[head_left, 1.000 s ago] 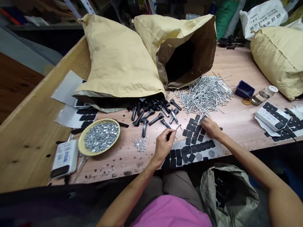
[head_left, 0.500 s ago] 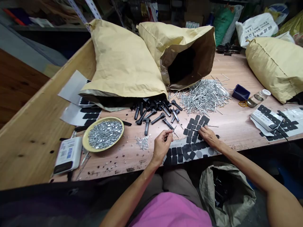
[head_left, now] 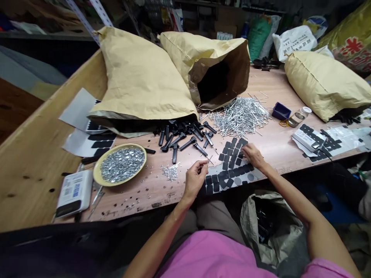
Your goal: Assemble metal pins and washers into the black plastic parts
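Note:
My left hand is closed in a pinch with a thin metal pin at its fingertips. Bent fingers of my right hand press together at the right edge of the black adhesive pads, which sit in rows on a backing sheet; what they grip, if anything, is too small to make out. Beyond my left hand lie several black plastic T-shaped parts, some with a metal pin sticking out. A small heap of metal washers lies to the left of that hand.
A yellow bowl full of washers stands at left, beside a white box. Behind are large paper sacks and a pile of metal pins. A blue tray and bottle stand right. An open sack is below the edge.
The view has swung slightly to the right. My right hand has shifted a little up along the pads; pins seen beside it earlier no longer show. My left hand keeps its pinch.

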### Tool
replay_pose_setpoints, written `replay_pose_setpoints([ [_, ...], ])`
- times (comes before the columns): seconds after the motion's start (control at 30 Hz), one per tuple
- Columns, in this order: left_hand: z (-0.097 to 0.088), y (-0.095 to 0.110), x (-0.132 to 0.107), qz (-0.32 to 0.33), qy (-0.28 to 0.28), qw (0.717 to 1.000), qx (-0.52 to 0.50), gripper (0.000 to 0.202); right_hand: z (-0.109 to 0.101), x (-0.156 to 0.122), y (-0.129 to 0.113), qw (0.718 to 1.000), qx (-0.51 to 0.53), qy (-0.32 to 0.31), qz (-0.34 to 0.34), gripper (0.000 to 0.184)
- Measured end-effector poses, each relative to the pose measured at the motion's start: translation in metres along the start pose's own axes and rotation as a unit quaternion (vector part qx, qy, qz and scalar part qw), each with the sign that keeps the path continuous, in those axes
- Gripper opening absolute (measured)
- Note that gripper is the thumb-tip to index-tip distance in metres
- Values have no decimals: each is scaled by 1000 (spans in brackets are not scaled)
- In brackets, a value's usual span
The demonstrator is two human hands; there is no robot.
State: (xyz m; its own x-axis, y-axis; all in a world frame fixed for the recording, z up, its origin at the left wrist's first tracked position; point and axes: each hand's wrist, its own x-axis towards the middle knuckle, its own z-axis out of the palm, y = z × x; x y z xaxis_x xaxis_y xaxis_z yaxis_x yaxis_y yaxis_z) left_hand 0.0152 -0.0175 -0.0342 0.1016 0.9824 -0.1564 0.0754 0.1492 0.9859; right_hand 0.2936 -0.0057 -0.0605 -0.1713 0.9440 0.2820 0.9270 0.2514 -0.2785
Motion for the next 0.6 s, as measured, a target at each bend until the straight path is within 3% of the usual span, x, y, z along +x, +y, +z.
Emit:
replay_pose_setpoints([
  [0.1,-7,-3,-3,-3,7,1000,-4,30,-47,-14,-1,992,39,67,96,23],
  [0.23,-12,-6,-9,-14,0,1000,-16,32,-88,-80,-19,985,58,23,158,23],
  [0.37,-9,-8,-15,-34,-18,998,-42,29,-78,-166,-44,966,91,-106,215,24],
  [0.43,-8,-9,-17,-38,-22,998,-51,28,-65,-189,-47,964,56,-151,213,22],
  [0.5,-6,-11,-16,-40,-21,997,-56,27,-53,-187,-43,972,4,-130,197,22],
  [0.6,-7,-13,-15,-42,-11,997,-57,24,-38,-141,-30,986,-68,-38,144,26],
])
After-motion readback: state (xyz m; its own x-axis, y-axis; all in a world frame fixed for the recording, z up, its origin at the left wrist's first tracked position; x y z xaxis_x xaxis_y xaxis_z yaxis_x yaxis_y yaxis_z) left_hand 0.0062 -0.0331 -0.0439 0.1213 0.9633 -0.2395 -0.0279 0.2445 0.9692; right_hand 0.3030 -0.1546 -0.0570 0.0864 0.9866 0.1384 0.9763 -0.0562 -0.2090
